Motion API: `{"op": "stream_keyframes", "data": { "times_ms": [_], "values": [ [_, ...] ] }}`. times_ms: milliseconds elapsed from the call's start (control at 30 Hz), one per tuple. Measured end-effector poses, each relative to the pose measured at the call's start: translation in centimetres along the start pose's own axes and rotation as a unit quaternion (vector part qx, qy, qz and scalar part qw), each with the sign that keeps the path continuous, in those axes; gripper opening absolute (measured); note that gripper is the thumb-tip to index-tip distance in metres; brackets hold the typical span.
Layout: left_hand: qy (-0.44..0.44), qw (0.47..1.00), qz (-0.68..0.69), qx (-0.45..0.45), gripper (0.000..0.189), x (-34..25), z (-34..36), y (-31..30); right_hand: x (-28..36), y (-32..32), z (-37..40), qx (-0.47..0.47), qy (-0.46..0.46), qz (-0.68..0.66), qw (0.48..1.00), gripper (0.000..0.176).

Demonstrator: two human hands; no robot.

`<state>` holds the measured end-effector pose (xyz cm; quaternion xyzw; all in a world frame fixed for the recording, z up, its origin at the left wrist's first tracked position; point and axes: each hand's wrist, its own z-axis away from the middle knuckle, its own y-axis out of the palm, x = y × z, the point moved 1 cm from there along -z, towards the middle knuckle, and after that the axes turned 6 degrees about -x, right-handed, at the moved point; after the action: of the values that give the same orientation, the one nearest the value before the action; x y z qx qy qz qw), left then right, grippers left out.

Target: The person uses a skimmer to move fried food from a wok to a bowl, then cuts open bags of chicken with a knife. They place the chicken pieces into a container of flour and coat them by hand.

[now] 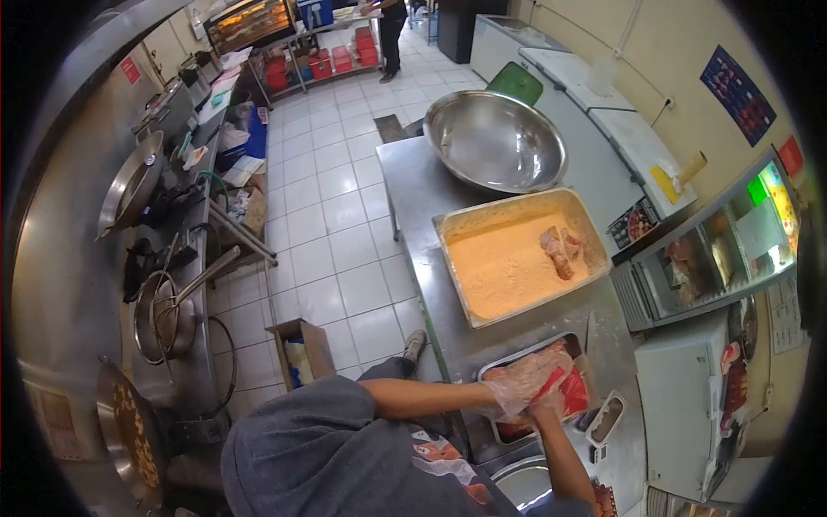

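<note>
My left hand (514, 394), covered in clear plastic, reaches over a metal tray (496, 431) of raw meat (551, 355). Close against it is my right hand (543, 415), at the tray's near side. Crumpled clear plastic and a bright red plastic piece (574, 392) lie around my fingers, which are too covered to make out. Just beyond stands a large rectangular pan (457, 289) of orange-yellow breading flour (508, 267). A few coated meat pieces (560, 252) rest at its right side.
A big steel bowl (439, 151) sits at the table's far end. Right of my hands is a small container (607, 418). Along the left counter are a strainer pot (164, 323) and a wok (129, 431) with food. A cardboard box (301, 349) is on the floor. Another person (392, 34) stands far back.
</note>
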<state>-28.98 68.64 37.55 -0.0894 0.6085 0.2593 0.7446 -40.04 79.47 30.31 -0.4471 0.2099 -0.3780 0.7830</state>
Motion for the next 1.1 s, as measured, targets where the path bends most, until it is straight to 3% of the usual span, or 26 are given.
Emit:
{"op": "stream_keyframes", "data": {
  "times_ms": [33, 100, 200, 300, 400, 467, 500, 600, 700, 767, 833, 967, 1033, 1100],
  "values": [
    [-0.01, 0.999, 0.037, -0.027, 0.037, -0.6, -0.9, -0.2, -0.2, 0.7, -0.7, -0.012, 0.025, 0.0, 1.0, 0.074],
    [0.056, 0.993, -0.006, -0.1, 0.037, 8.3, -4.4, 2.7, 0.1, 0.4, -0.8, -0.006, 0.074, 0.005, 0.997, 0.072],
    [0.106, 0.991, 0.013, -0.085, 0.038, 5.9, -3.9, 1.5, 0.6, -2.3, 0.1, 0.02, 0.107, -0.019, 0.994, 0.07],
    [0.104, 0.991, 0.03, -0.077, 0.038, 2.5, -3.4, 0.8, -3.2, 1.5, -3.5, 0.013, 0.091, 0.004, 0.996, 0.053],
    [0.01, 0.997, 0.073, -0.029, 0.039, 0.0, -2.6, -0.1, -6.7, 5.1, -5.5, -0.034, 0.0, -0.066, 0.997, 0.035],
    [0.044, 0.998, 0.044, -0.032, 0.04, 5.0, -4.5, 0.9, -9.2, 8.3, -7.0, -0.07, -0.034, -0.141, 0.987, 0.027],
    [0.01, 0.999, 0.051, 0.0, 0.039, 5.4, -5.0, 0.7, -10.1, 9.7, -7.9, -0.077, 0.017, -0.248, 0.966, 0.031],
    [-0.027, 0.997, 0.05, 0.049, 0.041, 3.4, -4.4, 0.4, -14.0, 14.5, -12.4, -0.111, -0.048, -0.259, 0.958, 0.028],
    [-0.019, 0.997, 0.064, 0.039, 0.039, 1.1, -3.2, 0.6, -11.9, 11.6, -10.5, -0.067, 0.009, -0.449, 0.891, 0.03],
    [-0.012, 0.996, 0.087, 0.027, 0.039, 0.4, -3.0, 0.7, -8.5, 5.4, -7.9, -0.06, -0.075, -0.168, 0.981, 0.029],
    [-0.02, 0.992, 0.124, 0.014, 0.039, -0.4, -2.5, 0.9, -8.2, 5.0, -7.6, -0.035, -0.049, -0.123, 0.991, 0.028],
    [-0.168, 0.973, 0.16, 0.006, 0.039, -5.6, -0.6, 0.0, -7.9, 2.2, -6.8, -0.001, -0.064, -0.087, 0.994, 0.029],
    [-0.134, 0.983, 0.121, 0.018, 0.039, -5.3, -1.1, -0.4, -7.5, 1.0, -6.6, 0.007, -0.077, -0.088, 0.993, 0.029],
    [0.018, 0.998, 0.051, 0.034, 0.039, -2.2, -2.3, -0.1, -7.2, -0.1, -6.4, 0.021, -0.092, -0.093, 0.991, 0.029]
  ]
}}
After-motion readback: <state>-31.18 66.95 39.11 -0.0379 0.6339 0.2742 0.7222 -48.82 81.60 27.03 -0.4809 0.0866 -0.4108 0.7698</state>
